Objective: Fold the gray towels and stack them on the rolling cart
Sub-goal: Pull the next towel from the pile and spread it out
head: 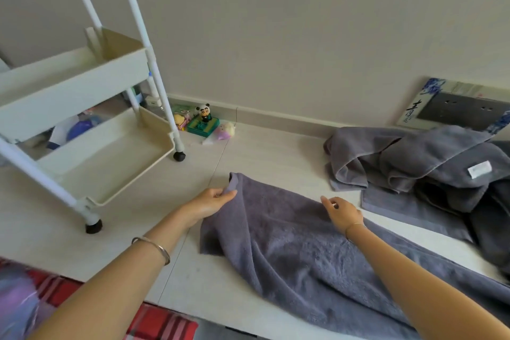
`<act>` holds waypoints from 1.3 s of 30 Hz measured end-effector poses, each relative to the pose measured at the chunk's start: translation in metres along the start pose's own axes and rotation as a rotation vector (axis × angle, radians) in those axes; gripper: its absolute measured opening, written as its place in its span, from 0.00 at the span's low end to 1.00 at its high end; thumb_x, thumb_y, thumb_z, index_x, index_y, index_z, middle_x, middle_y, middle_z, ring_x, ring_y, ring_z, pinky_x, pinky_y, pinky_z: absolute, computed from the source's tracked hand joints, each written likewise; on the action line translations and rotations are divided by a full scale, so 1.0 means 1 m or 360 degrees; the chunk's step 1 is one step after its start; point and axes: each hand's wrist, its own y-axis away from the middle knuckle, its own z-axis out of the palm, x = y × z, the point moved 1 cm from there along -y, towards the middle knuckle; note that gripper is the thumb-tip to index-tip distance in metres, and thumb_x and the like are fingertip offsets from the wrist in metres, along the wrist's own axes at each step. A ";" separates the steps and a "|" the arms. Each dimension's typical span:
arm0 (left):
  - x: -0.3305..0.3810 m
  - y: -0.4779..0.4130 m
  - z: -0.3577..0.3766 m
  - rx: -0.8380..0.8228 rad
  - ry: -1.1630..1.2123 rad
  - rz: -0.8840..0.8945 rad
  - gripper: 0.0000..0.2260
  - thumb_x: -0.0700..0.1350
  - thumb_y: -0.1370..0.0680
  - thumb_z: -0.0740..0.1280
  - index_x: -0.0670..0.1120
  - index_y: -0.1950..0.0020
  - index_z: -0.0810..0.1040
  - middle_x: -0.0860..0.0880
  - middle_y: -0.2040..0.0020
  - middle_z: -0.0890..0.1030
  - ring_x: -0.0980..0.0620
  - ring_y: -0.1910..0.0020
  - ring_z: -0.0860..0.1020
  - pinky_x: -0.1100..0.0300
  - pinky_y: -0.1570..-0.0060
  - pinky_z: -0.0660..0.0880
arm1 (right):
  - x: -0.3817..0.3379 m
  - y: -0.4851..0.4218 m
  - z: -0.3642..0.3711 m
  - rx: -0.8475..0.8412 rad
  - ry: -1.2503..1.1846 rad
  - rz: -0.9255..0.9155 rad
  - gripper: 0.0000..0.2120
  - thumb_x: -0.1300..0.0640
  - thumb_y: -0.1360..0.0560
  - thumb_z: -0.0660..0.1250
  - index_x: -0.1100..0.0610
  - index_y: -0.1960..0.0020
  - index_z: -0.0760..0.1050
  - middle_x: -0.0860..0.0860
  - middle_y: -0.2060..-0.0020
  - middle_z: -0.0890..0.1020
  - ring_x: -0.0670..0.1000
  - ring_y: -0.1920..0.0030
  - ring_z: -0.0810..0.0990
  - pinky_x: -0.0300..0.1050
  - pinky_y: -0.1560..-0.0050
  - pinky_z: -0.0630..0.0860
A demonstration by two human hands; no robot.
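A gray towel (289, 246) lies stretched across the pale floor, running from the middle toward the lower right. My left hand (212, 200) pinches its far left corner, lifted slightly off the floor. My right hand (340, 210) holds the towel's far edge with curled fingers. A heap of more gray towels (414, 163) lies crumpled at the right, one with a white label. The white rolling cart (91, 124) stands at the left with two shallow trays in view; no towels are on them.
Small toys, among them a panda figure (204, 113) on a green box, sit by the wall behind the cart. A framed picture (452, 107) leans on the wall at the right. A red plaid cloth (154, 323) lies at the bottom left.
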 end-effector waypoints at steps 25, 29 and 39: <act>-0.019 -0.021 0.006 -0.0002 0.0121 0.0201 0.17 0.61 0.23 0.60 0.49 0.48 0.78 0.55 0.53 0.79 0.58 0.50 0.76 0.63 0.49 0.70 | -0.094 0.043 0.034 -0.1138 -0.0941 -0.0032 0.16 0.46 0.21 0.59 0.57 0.52 0.79 0.51 0.58 0.79 0.49 0.59 0.76 0.43 0.53 0.75; -0.023 -0.020 0.005 0.0110 0.0107 0.0228 0.17 0.62 0.23 0.61 0.49 0.47 0.77 0.54 0.50 0.79 0.57 0.49 0.75 0.64 0.52 0.70 | -0.091 0.045 0.058 -0.0563 -0.0293 -0.0516 0.08 0.50 0.25 0.67 0.54 0.56 0.79 0.52 0.50 0.75 0.49 0.51 0.73 0.50 0.42 0.72; -0.054 -0.004 -0.003 0.0016 -0.0083 0.0239 0.21 0.56 0.22 0.64 0.48 0.69 0.59 0.51 0.71 0.60 0.55 0.71 0.61 0.61 0.69 0.57 | -0.074 0.059 0.064 -0.0416 -0.0625 -0.0369 0.02 0.54 0.28 0.72 0.50 0.60 0.81 0.46 0.64 0.82 0.44 0.60 0.78 0.35 0.55 0.72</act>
